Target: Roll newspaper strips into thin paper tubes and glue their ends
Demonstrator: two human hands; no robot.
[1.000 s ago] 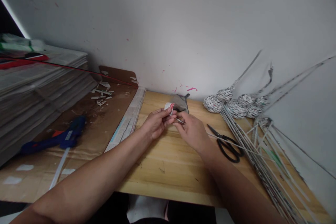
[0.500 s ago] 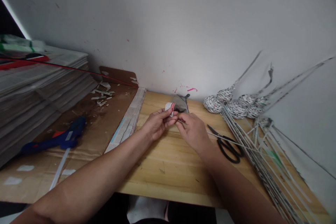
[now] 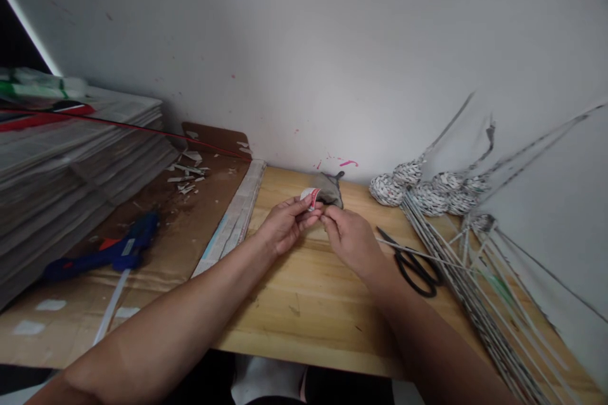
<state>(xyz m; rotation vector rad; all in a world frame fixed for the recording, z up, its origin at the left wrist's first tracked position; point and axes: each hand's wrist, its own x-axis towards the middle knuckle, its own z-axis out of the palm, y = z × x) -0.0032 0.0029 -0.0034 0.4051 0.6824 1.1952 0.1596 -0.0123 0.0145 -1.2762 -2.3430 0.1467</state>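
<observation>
The left hand [image 3: 289, 223] pinches printed paper [image 3: 312, 197]; the right hand [image 3: 349, 235] pinches a thin rod [image 3: 387, 242].

Left forearm [image 3: 180, 304], toward seven o'clock: bare, smooth, widening toward the elbow. Right forearm [image 3: 422, 323], toward five o'clock: bare, tapering to the wrist. Left hand [image 3: 287, 224] and right hand [image 3: 354, 240]: both bare, with slim fingers. At six o'clock: black clothing [image 3: 204, 383], plain, finer detail lost in shadow; cut and fabric cannot be determined.
</observation>
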